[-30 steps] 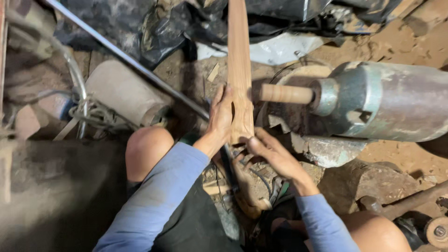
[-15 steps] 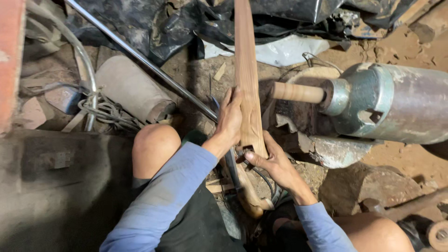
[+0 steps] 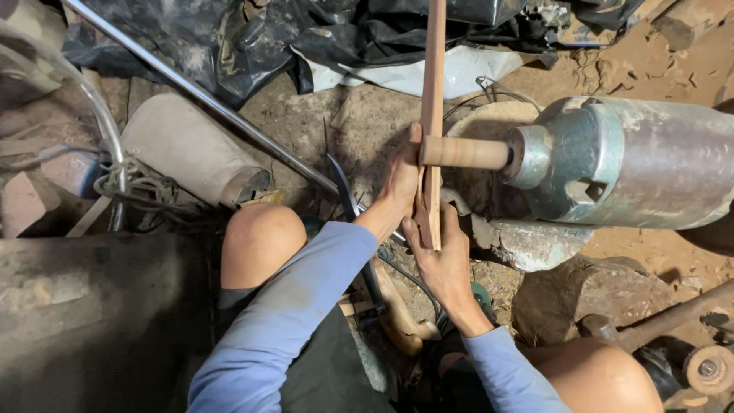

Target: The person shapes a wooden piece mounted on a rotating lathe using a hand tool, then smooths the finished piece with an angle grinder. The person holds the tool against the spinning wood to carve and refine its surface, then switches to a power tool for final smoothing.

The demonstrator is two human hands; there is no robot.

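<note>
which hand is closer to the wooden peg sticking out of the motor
Left. The left hand grips the slat right beside the peg tip, fingers about touching it. The right hand holds the slat's lower end, below the peg.

Wooden slat (image 3: 433,99) upright between left hand (image 3: 401,180) and right hand (image 3: 442,256), spindle (image 3: 462,152) touching its right side, motor (image 3: 623,164) farther right, metal rod (image 3: 202,95) left, plastic sheeting (image 3: 252,38) behind.

Wooden slat (image 3: 433,115) (both hands) against spindle (image 3: 463,152)
</note>
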